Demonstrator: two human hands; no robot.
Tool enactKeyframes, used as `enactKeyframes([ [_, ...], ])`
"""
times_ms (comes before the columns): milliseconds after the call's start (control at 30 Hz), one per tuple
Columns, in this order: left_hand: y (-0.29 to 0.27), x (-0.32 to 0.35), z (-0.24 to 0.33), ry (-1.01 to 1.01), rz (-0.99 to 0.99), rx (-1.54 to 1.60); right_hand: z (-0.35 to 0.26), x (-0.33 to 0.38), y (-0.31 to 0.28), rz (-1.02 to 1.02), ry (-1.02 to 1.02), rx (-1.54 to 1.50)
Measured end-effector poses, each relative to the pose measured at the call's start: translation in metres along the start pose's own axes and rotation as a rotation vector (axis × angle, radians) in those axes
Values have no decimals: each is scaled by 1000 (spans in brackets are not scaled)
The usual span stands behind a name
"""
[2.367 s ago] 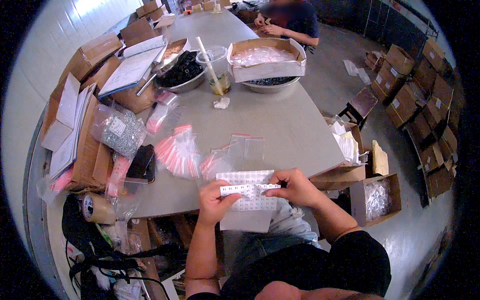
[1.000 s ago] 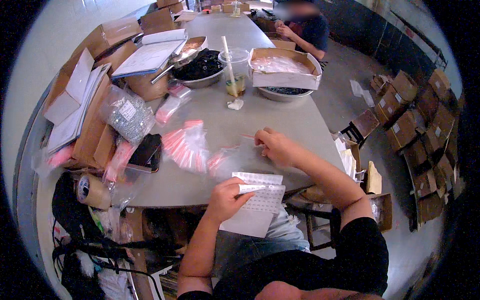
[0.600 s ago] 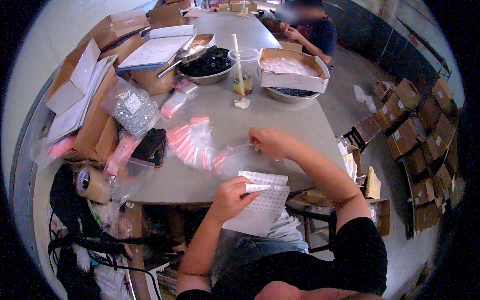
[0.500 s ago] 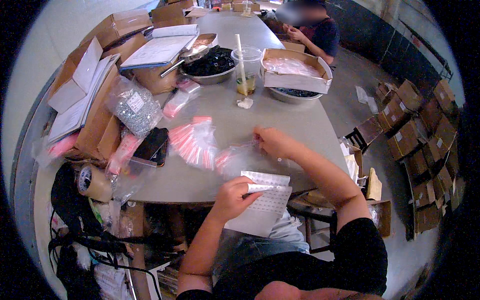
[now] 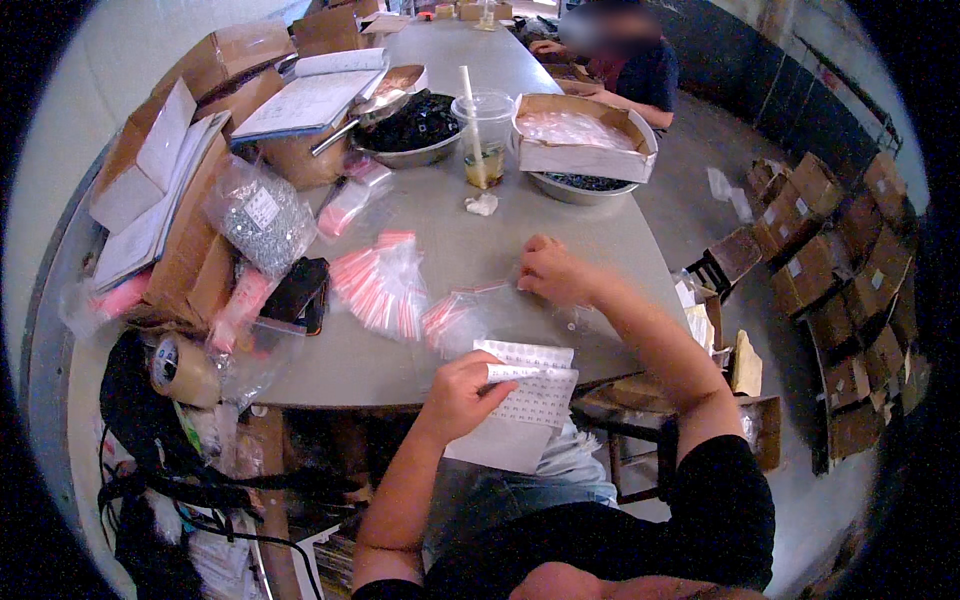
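Observation:
My left hand (image 5: pixel 462 398) pinches a folded white sheet of small round stickers (image 5: pixel 540 398) between thumb and fingers, over my lap at the table's near edge. My right hand (image 5: pixel 553 272) is over the table with its fingers curled downward. What they hold, if anything, is hidden. Beside its fingertips lie clear zip bags with red-striped tops (image 5: pixel 465 315), loosely overlapped. A larger fan of the same kind of bags (image 5: pixel 385 285) is spread to the left. A small pale round piece (image 5: pixel 572 326) shows just below my right hand.
Farther back stand a plastic cup with a straw (image 5: pixel 484 140), a metal bowl of black pieces (image 5: pixel 410 150) and a white carton of bags (image 5: pixel 585 150). A phone (image 5: pixel 298 292), a bag of metal parts (image 5: pixel 262 215) and a tape roll (image 5: pixel 185 370) lie left. Another person (image 5: pixel 640 80) sits far right.
My right hand's fingers have shifted slightly, the knuckles raised and the hand turned. My left hand keeps the sticker sheet in nearly the same place. The other person's hands have lowered.

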State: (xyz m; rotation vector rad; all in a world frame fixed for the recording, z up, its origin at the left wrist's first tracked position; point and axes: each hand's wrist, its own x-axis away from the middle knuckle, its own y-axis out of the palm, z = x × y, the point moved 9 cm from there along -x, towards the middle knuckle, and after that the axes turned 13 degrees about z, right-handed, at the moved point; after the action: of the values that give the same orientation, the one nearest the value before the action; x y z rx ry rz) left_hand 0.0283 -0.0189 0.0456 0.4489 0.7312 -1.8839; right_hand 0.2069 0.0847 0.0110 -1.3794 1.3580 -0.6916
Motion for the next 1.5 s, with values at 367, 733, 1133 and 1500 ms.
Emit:
enactKeyframes([
  [367, -4, -1, -1, -43, 5, -23, -29, 25, -41, -12, 238, -325],
  [733, -3, -5, 16, 75, -146, 144, -43, 111, -40, 84, 297, -1035],
  [1133, 2, -3, 11, 10, -122, 125, -38, 126, -64, 405, 329, -620],
  [1500, 12, -4, -3, -107, -167, -43, -25, 119, -45, 338, 314, -609],
])
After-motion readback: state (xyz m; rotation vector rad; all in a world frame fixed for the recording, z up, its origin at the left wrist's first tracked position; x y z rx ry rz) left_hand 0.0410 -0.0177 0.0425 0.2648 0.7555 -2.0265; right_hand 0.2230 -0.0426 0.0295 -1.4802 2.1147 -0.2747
